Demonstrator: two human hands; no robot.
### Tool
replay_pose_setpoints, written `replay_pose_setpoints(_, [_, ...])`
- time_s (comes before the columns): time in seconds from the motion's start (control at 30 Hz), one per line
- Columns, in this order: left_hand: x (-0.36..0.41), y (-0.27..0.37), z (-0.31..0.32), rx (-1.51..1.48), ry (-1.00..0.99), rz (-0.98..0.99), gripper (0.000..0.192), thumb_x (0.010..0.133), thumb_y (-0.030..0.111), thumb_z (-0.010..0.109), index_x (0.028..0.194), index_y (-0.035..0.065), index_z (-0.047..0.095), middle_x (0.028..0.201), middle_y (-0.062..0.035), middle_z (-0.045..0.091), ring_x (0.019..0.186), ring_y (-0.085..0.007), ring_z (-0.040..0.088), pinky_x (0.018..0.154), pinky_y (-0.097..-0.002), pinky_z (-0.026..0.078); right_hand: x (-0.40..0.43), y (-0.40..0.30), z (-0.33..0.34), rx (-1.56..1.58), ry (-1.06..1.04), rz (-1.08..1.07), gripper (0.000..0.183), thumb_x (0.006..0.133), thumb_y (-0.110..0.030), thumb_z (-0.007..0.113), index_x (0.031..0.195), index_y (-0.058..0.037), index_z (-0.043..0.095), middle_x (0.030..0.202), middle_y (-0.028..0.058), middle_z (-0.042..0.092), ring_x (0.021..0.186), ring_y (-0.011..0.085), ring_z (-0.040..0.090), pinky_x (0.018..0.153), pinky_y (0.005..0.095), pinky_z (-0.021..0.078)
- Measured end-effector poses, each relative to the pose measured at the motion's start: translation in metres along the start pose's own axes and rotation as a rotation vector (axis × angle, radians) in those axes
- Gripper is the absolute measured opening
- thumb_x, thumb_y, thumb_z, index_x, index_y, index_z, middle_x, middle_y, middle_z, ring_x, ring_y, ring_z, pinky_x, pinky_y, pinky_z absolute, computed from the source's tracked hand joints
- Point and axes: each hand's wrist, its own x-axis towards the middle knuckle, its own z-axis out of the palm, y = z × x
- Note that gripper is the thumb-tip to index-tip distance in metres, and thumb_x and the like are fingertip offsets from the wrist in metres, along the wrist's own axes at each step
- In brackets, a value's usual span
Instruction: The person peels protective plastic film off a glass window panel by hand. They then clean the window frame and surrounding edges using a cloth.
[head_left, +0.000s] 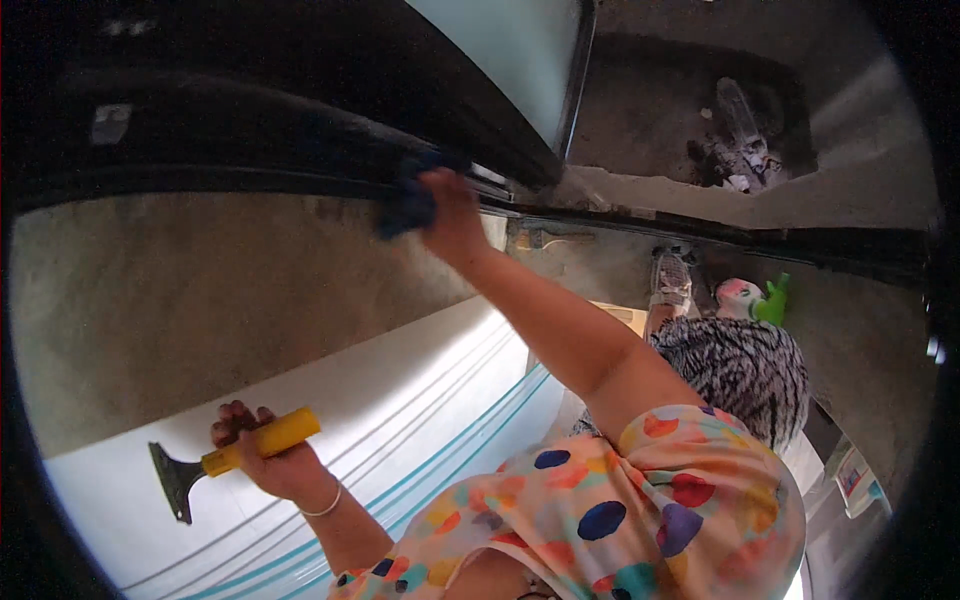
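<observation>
My left hand (281, 465), at the lower left, grips the yellow handle (289, 433) of a small squeegee. Its black blade (171, 481) points left, away from my body. My right hand (454, 214) reaches up across the middle and holds a dark blue cloth (409, 199) against the lower edge of a glossy black panel (300, 142). Hand and cloth are blurred, and some of the fingers are hidden by the cloth.
A pale glass pane (510, 60) adjoins the black panel at the top. A white bottle with a green spray head (771, 304) stands on the floor near a light shoe (671, 277). White sheeting with blue stripes (442, 427) lies below the brown surface (187, 300) at left.
</observation>
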Motion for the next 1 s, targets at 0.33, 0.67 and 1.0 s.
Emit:
replay_pose_setpoints(0.33, [0.03, -0.072, -0.005, -0.23, 0.044, -0.137, 0.04, 0.077, 0.004, 0.052, 0.115, 0.0152, 0.045, 0.115, -0.0055, 0.047, 0.108, -0.0258, 0.044, 0.099, -0.0444, 0.031, -0.023, 0.058, 0.015, 0.175, -0.271, 0.171, 0.032, 0.071, -0.016, 0.059, 0.101, -0.0065, 0.056, 0.096, 0.0177, 0.055, 0.094, 0.0349, 0.049, 0.084, 0.0431, 0.0371])
replay_pose_setpoints(0.67, [0.033, -0.062, -0.024, -0.186, 0.106, -0.167, 0.046, 0.077, 0.013, 0.051, 0.12, 0.0018, 0.04, 0.12, -0.0158, 0.043, 0.114, -0.0308, 0.04, 0.098, -0.0506, 0.029, 0.027, -0.067, -0.013, 0.308, -0.018, -0.05, 0.058, 0.065, -0.021, 0.064, 0.117, -0.003, 0.044, 0.116, 0.019, 0.043, 0.115, 0.0333, 0.038, 0.098, 0.043, 0.0283])
replay_pose_setpoints(1.0, [0.033, -0.073, -0.006, -0.088, 0.454, -0.097, 0.05, 0.073, 0.014, 0.05, 0.119, -0.0028, 0.04, 0.12, -0.0185, 0.043, 0.115, -0.0338, 0.04, 0.098, -0.0518, 0.029, -0.081, 0.222, 0.039, -0.349, -0.78, 0.222, 0.029, 0.078, -0.026, 0.048, 0.102, -0.0131, 0.058, 0.104, 0.0089, 0.057, 0.098, 0.0266, 0.051, 0.087, 0.0375, 0.0364])
